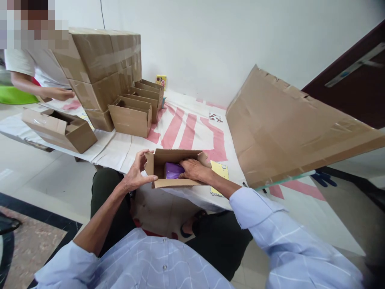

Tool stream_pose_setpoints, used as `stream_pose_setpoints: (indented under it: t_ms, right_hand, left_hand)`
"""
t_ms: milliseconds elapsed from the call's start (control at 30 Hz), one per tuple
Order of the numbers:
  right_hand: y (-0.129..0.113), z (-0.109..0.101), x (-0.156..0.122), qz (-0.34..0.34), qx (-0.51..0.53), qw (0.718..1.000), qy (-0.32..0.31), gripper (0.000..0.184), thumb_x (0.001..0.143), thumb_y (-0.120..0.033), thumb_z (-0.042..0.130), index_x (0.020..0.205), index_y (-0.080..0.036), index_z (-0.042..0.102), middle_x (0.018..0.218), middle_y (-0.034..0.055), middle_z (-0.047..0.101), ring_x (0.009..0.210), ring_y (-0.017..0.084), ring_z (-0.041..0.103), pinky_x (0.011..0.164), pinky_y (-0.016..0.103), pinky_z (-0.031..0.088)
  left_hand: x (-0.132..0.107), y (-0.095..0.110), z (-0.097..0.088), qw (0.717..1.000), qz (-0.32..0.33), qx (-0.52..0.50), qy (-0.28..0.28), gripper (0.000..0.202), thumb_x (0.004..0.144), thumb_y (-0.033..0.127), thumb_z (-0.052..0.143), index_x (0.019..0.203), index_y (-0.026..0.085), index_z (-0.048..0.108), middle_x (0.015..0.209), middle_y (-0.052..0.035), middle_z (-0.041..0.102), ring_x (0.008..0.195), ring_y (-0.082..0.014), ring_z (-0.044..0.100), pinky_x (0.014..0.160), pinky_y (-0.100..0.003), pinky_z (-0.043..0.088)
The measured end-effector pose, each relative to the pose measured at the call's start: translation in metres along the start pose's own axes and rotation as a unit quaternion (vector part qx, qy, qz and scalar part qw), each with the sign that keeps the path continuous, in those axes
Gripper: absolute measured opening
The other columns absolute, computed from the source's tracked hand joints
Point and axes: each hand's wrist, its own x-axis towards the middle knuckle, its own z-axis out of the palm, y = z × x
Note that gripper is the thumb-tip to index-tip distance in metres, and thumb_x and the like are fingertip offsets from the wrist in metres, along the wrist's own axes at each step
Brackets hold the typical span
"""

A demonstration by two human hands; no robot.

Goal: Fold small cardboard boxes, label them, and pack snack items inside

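A small open cardboard box [168,183] sits at the near edge of the table, with a purple packet [172,170] inside it. My right hand [194,168] reaches into the box and rests on the purple packet, fingers curled over it. My left hand [136,173] is at the box's left side, thumb and fingers spread and touching the left flap. A yellow card [220,170] lies on the table just right of the box.
A row of several open small boxes [132,116] stands behind, beside large taped cartons [102,64]. Another open box [60,130] lies at far left, where another person's hand [58,93] rests. A big cardboard sheet [285,128] leans at right. The table carries a white-and-pink cloth [186,128].
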Motion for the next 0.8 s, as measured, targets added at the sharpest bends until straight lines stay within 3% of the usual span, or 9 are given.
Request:
stream_pose_setpoints:
  t_ms: [100,233,333,400,533,700,800]
  right_hand:
    - [0.006,0.004,-0.005,-0.012,0.049,0.999,0.013,0.034,0.096,-0.032,0.077,0.126,-0.017,0.071,0.127,0.0146,0.076,0.120,0.032,0.070,0.096,0.034,0.051]
    - [0.010,0.007,-0.004,-0.002,0.032,0.998,0.051,0.035,0.098,-0.026,0.072,0.131,-0.016,0.071,0.129,0.0166,0.076,0.119,0.032,0.070,0.095,0.034,0.049]
    - [0.009,0.007,-0.001,-0.009,0.005,0.998,0.058,0.022,0.101,-0.019,0.063,0.114,-0.013,0.079,0.118,0.0183,0.079,0.110,0.031,0.073,0.090,0.034,0.049]
    - [0.006,0.007,-0.001,-0.013,-0.002,0.998,0.066,0.027,0.104,-0.014,0.054,0.106,-0.012,0.081,0.111,0.0188,0.080,0.103,0.030,0.074,0.087,0.036,0.049]
    - [0.000,0.004,-0.010,-0.037,-0.015,0.992,0.116,0.035,0.108,-0.011,0.044,0.117,-0.013,0.077,0.121,0.0185,0.078,0.110,0.030,0.072,0.088,0.036,0.050]
    - [0.009,0.000,-0.033,-0.022,0.042,0.968,0.247,0.024,0.108,-0.016,0.049,0.112,-0.015,0.072,0.117,0.0151,0.078,0.108,0.027,0.073,0.092,0.035,0.051]
    - [0.023,-0.003,-0.055,-0.041,0.181,0.913,0.363,0.018,0.106,-0.020,0.053,0.106,-0.020,0.070,0.114,0.0101,0.080,0.103,0.024,0.074,0.092,0.035,0.054]
  left_hand:
    - [0.001,0.003,0.000,1.000,-0.007,0.003,-0.014,0.108,0.074,0.049,0.100,0.160,0.034,0.035,0.171,-0.0193,0.042,0.153,-0.0388,0.051,0.115,-0.049,0.051]
    - [0.003,0.008,-0.001,0.999,-0.019,0.018,-0.043,0.122,0.071,0.053,0.101,0.168,0.036,0.029,0.177,-0.0204,0.034,0.162,-0.0452,0.038,0.117,-0.055,0.051]
    - [0.006,0.012,-0.002,0.996,-0.029,0.046,-0.066,0.122,0.074,0.058,0.098,0.172,0.038,0.027,0.180,-0.0189,0.030,0.166,-0.0479,0.031,0.116,-0.057,0.051]
    - [0.007,0.014,-0.003,0.994,-0.029,0.064,-0.078,0.121,0.075,0.060,0.097,0.173,0.039,0.028,0.181,-0.0178,0.030,0.166,-0.0486,0.030,0.116,-0.058,0.051]
    - [0.009,0.018,-0.003,0.992,-0.024,0.093,-0.082,0.119,0.078,0.060,0.094,0.174,0.039,0.028,0.180,-0.0172,0.030,0.164,-0.0482,0.034,0.114,-0.058,0.053]
    - [0.009,0.025,-0.001,0.992,-0.018,0.096,-0.083,0.116,0.080,0.056,0.094,0.175,0.039,0.028,0.179,-0.0174,0.033,0.163,-0.0472,0.036,0.115,-0.057,0.054]
    - [0.008,0.027,-0.001,0.993,-0.008,0.079,-0.083,0.114,0.081,0.051,0.094,0.174,0.040,0.029,0.179,-0.0167,0.033,0.164,-0.0459,0.036,0.117,-0.056,0.053]
